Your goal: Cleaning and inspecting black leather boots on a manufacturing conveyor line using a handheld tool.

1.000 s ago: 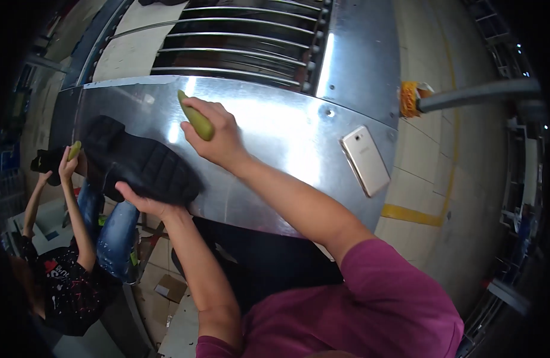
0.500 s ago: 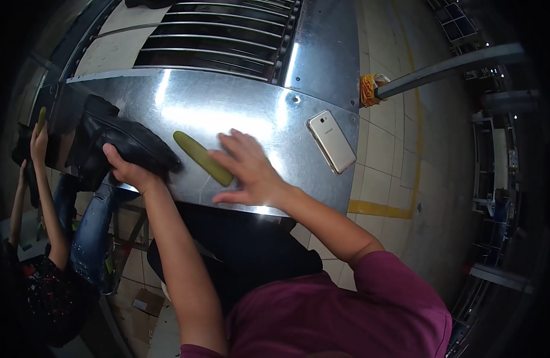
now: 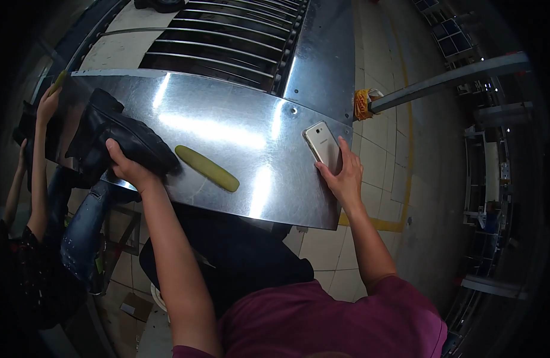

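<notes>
A black leather boot [image 3: 121, 136] lies tilted on the left of the metal table. My left hand [image 3: 130, 169] is closed around its near side, the thumb up on the leather. In front of the boot's sole rests an olive-green bar [image 3: 207, 168] with rounded ends, untouched. At the table's right edge my right hand [image 3: 345, 174] has its thumb and fingers on opposite sides of a smartphone [image 3: 321, 144], gripping its near end. The phone's back faces up, and its far end points away from me.
The metal table [image 3: 221, 206] joins a roller conveyor [image 3: 221, 42] at the far side. Another person's hand [image 3: 48, 104] at the left holds a similar green bar. A metal post [image 3: 448, 80] with a yellow wrapping [image 3: 363, 104] stands beyond the right edge.
My right hand has moved right, from beside the green bar to the smartphone, and taken hold of it. The green bar lies slightly turned. My left hand still holds the boot.
</notes>
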`<control>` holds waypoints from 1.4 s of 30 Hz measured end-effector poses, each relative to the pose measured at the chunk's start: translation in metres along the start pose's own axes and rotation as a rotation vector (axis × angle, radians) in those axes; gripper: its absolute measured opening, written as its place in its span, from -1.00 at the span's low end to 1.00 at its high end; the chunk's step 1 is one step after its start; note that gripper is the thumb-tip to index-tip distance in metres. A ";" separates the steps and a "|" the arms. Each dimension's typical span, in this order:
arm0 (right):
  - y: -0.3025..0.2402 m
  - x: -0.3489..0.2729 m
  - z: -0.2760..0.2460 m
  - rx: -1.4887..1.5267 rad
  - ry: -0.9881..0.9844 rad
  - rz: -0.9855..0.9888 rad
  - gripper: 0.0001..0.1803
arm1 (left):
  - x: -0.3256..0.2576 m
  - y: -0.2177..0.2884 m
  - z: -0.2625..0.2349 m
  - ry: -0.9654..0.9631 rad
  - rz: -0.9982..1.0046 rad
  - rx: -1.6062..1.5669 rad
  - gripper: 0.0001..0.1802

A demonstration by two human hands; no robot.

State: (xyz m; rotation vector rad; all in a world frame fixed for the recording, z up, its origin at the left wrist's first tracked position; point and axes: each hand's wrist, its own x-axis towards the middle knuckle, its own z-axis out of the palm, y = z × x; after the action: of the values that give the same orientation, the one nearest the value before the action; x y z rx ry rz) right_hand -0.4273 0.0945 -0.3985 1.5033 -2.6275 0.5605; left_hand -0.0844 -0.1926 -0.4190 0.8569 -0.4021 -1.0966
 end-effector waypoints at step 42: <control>-0.221 0.013 0.080 0.364 -0.057 -0.658 -0.47 | 0.010 -0.012 -0.005 -0.019 0.200 -0.062 -0.41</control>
State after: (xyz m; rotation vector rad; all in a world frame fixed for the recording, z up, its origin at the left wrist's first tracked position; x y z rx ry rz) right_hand -0.2373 -0.0449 -0.4084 2.3544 -1.9275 0.9468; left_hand -0.0837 -0.2020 -0.4326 0.7357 -0.4573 -0.9276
